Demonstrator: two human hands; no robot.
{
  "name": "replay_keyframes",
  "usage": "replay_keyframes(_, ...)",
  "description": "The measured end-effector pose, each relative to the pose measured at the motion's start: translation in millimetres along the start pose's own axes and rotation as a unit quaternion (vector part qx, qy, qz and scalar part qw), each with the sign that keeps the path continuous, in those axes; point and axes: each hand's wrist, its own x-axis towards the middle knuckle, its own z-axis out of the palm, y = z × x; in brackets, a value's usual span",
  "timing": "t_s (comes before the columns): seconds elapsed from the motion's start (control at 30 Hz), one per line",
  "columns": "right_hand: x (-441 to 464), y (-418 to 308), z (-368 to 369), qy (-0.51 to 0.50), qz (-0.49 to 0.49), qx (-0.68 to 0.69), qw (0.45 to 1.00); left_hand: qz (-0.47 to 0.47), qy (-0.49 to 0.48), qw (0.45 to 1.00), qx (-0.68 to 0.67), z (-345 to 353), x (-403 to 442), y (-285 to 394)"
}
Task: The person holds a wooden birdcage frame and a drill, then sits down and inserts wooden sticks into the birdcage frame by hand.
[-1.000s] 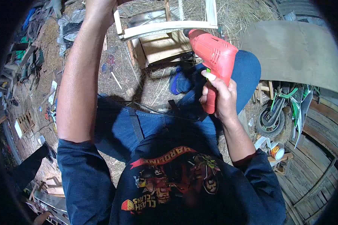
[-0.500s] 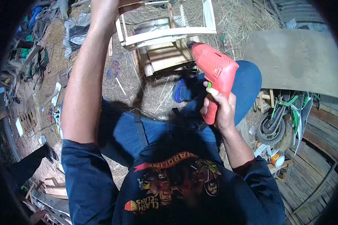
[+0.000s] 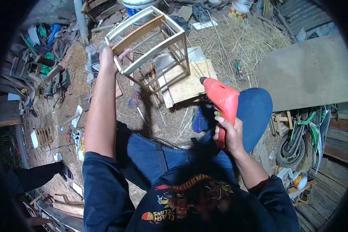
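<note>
My left hand grips the near left corner of a wooden frame, a box-like cage of light slats with thin bars, held tilted above the ground. Wrapped round the handle of a red drill is my right hand, with the thumb near its green trigger. The drill's black chuck points up and left, apart from the frame. Below and behind the frame lies a low wooden board on the ground, partly hidden by the frame.
A large grey-brown sheet lies at the right, above a small green and white motorbike. Scrap wood and tools are heaped at the left. Another person's leg shows at the lower left. Buckets stand at the top.
The view has shifted upward, showing more of the frame. My left hand has tilted and swung the frame, now clear of the drill tip. My right hand still holds the drill.
</note>
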Motion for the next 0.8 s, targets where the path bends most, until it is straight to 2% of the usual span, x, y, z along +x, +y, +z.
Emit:
replay_keyframes(0.13,9.8,3.4,4.6,0.005,0.024,0.019,1.000,-0.029,-0.024,0.999,0.007,-26.2,19.7,-9.6)
replay_keyframes(0.37,31.3,16.2,14.0,-0.012,-0.009,0.038,0.999,-0.083,-0.026,0.995,0.051,-50.8,51.9,-15.9)
replay_keyframes(0.43,37.9,20.3,18.5,-0.003,-0.023,0.032,0.999,-0.084,-0.029,0.996,0.027,-50.8,54.7,-10.7)
replay_keyframes(0.57,49.4,29.3,26.4,0.004,-0.019,0.042,0.999,-0.053,0.011,0.995,0.079,-38.7,44.6,-4.9)
replay_keyframes(0.63,52.7,32.7,28.3,0.009,-0.030,0.066,0.997,0.004,0.071,0.989,0.126,-31.2,27.6,0.4)
replay_keyframes(0.7,54.3,36.4,27.2,0.010,-0.026,0.071,0.997,0.033,0.086,0.981,0.173,-39.0,31.7,-1.1)
replay_keyframes(0.77,56.7,40.0,24.1,0.012,-0.021,0.074,0.997,0.157,0.076,0.942,0.287,-77.6,68.4,-21.1)
replay_keyframes(0.8,57.5,43.0,22.4,0.019,-0.007,0.068,0.997,0.172,0.079,0.943,0.274,-86.6,69.6,-27.2)
